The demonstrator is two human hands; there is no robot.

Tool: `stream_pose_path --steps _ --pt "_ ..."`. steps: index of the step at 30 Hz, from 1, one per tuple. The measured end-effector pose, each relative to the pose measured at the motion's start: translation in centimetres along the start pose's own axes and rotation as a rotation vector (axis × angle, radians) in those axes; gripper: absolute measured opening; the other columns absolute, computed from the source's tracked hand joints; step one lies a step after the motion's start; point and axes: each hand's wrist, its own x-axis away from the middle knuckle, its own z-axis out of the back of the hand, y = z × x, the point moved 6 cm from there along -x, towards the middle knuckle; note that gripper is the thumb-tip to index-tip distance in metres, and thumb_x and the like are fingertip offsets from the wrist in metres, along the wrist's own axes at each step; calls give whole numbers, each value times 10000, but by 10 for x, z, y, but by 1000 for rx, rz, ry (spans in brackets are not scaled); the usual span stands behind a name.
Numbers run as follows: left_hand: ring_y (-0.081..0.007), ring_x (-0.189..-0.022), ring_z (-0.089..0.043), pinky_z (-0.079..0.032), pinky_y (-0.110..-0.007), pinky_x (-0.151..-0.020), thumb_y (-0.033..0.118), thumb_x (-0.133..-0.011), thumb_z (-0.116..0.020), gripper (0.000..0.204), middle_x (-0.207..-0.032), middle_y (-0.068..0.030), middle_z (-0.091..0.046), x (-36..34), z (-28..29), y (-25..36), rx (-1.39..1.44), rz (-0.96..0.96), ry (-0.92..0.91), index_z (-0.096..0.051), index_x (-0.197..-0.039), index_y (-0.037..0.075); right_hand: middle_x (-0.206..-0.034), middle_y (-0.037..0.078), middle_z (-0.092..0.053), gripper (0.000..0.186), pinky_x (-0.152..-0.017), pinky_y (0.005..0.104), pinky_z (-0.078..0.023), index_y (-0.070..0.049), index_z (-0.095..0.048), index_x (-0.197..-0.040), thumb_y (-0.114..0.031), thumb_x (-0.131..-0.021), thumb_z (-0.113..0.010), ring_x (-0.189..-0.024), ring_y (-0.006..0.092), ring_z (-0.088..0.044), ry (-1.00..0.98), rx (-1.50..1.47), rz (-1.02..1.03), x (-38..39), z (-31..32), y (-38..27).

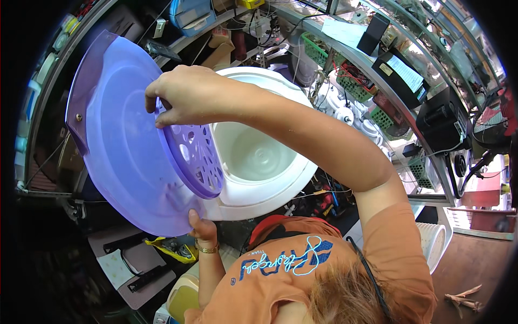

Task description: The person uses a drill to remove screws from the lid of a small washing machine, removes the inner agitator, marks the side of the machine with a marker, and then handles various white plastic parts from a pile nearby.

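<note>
As right hand clamps grate left of the tub, left hand pinches lid; bracing it steadily should help.

Tub, white, open. Left of tub: purple lid, lower edge in your left hand; perforated disc, upper edge in your right hand. Beyond tub, right: green baskets.

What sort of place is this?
Probably a small repair workshop or parts shop, though I can't be certain: green baskets crowd the right side, white mechanical-looking parts are heaped beside them, and a large white tub stands open amid the clutter.
</note>
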Motion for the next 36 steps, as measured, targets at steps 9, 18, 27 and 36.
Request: stream_pose_path --steps 9,18,27,36 --pt "-346 -1515 -221 -175 -428 -1236 216 -895 -454 779 -1627 -225 -236 22 -1 -44 146 437 -153 -182 -1553 -99 -982 105 -749 327 -808 425 -552 -143 -730 -1088 -316 -815 -774 -926 305 -716 -67 136 -4 -19 -13 -14" --pt "-347 -1510 -235 -188 -443 -1231 254 -906 -464 793 -1624 -229 -244 18 -4 -37 132 408 -146 -169 -1556 -94 -884 86 -754 251 -779 414 -555 -163 -762 -989 -354 -826 -764 -885 288 -725 -39 123 -32 -16 -9 -12" --pt "-350 -1511 -231 -180 -440 -1233 257 -915 -460 792 -1630 -231 -228 14 -4 -31 126 394 -162 -159 -1557 -95 -856 74 -752 257 -765 402 -557 -160 -757 -970 -366 -817 -769 -868 280 -726 -46 183 -30 -20 -11 -14" --pt "-333 -1201 -604 -506 -416 -1008 151 -964 -499 511 -1388 -249 -553 -52 -28 59 481 242 113 -439 -1416 -79 -853 53 -749 283 -740 417 -559 -171 -767 -939 -409 -787 -792 -845 268 -726 -29 187 -22 -18 -1 -4"
